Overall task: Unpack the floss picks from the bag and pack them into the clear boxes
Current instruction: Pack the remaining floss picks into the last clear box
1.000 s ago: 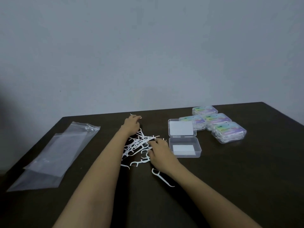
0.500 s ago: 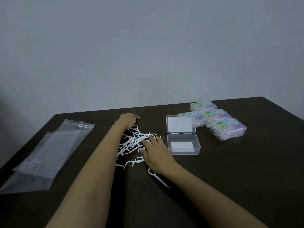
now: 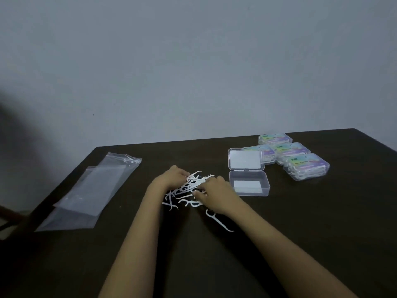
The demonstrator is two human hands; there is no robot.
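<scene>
White floss picks (image 3: 190,187) lie crisscrossed between left hand (image 3: 171,177) and right hand (image 3: 216,195).

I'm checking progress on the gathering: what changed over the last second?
The left hand drew back from the pile's far edge toward the right hand, bunching the picks between them; whether either grips any is unclear. The open box, bag and filled boxes stayed put.

I'm getting a dim, flat, grainy feed. Heavy shadow far left of the fingers (image 3: 182,173), across wall (image 3: 193,61) and table (image 3: 322,211) corner. Floss picks (image 3: 193,186) at the fingers read soft, nearly blown white. Pale sheen on bag (image 3: 96,190) left, box lid (image 3: 246,160) right.
</scene>
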